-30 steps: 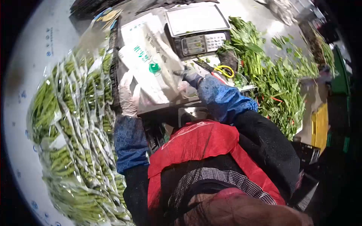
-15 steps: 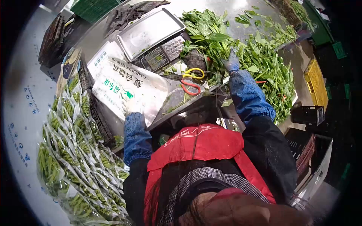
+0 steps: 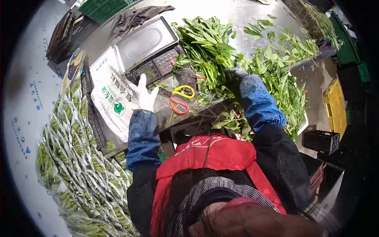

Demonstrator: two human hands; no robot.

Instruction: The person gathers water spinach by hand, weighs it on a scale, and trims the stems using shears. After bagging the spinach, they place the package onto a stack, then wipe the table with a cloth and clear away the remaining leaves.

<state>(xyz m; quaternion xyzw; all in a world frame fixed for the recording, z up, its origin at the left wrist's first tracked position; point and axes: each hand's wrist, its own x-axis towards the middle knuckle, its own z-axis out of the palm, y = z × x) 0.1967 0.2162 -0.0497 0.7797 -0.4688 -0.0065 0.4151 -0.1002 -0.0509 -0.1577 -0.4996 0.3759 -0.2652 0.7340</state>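
My left hand (image 3: 146, 96), in a white glove, has its fingers spread and holds nothing. It hovers by the right edge of a printed white fertilizer bag (image 3: 114, 104), just below the scale (image 3: 156, 65). My right hand (image 3: 237, 73), in a soiled bluish-grey glove, closes at the stem end of a bunch of leafy greens (image 3: 209, 41); its fingertips are partly hidden among the stems. Scissors (image 3: 182, 93) with one yellow and one red handle lie between my hands on the metal table (image 3: 246, 41). Loose leafy greens (image 3: 276, 75) are heaped beside my right sleeve.
Several clear bags of packed greens (image 3: 79, 170) lie at the left. A dark cloth (image 3: 136, 19) and green crates (image 3: 100, 10) are at the back. A yellow crate (image 3: 334, 106) and a black crate (image 3: 320, 141) stand at the right.
My left hand has lifted off the white bag and moved right, with fingers spreading. My right hand has turned leftward at the stems, and the bunch looks more gathered. The view has shifted slightly.
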